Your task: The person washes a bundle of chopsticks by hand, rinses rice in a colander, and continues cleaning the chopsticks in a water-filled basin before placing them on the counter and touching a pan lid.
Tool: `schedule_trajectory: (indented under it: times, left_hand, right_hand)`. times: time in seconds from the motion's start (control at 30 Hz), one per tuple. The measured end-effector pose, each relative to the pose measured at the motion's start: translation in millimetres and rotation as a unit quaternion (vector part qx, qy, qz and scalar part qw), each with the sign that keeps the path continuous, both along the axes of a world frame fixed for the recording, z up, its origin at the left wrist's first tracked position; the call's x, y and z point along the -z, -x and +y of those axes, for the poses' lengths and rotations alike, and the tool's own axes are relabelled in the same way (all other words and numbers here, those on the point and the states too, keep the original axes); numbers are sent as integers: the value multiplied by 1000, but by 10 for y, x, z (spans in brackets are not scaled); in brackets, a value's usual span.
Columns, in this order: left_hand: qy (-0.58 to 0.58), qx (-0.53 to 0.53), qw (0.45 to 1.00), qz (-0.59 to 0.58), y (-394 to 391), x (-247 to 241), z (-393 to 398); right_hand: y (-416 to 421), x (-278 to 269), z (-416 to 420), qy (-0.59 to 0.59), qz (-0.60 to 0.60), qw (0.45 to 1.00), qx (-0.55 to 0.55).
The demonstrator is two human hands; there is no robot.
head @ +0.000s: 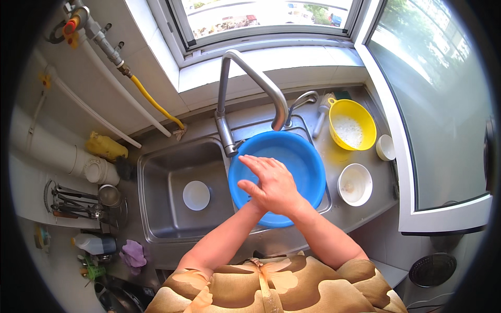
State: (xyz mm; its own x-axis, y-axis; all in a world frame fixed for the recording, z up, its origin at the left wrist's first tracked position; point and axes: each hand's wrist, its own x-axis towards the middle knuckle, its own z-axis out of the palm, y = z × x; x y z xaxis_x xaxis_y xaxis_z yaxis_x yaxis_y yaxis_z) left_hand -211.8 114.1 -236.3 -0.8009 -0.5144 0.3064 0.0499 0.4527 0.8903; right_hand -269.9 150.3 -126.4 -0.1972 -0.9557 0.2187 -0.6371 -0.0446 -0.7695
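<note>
A blue plastic basin [309,164] sits over the right part of the steel sink, below the curved spout of a metal faucet [280,105]. Above the basin my right hand [274,182] lies across my left hand [256,201], which is mostly hidden beneath it. No object shows in the right hand, its fingers straight and its thumb apart. Whether the left hand holds anything cannot be seen. In the left sink bowl [156,184] lies a round white dish [196,195]. To the basin's right are a yellow colander [370,133] with white grains and a white bowl [354,184].
A small white cup [385,148] stands at the counter's right edge, near the open window sash [407,156]. A grey-handled brush [321,119] lies behind the basin. At left are a yellow bottle [105,146], hanging utensils [74,203] and a purple cloth [133,255].
</note>
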Motion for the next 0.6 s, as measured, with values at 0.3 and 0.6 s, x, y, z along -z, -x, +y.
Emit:
schedule_trajectory:
  times: [0.3,0.6]
  left_hand:
    - [-51,34,998,-17,23,0,-32]
    - [-62,29,998,10,43,-133,-7]
  right_hand:
    - [25,-48,70,25,-21,999,-37]
    - [123,92,-52,60,14,998,25]
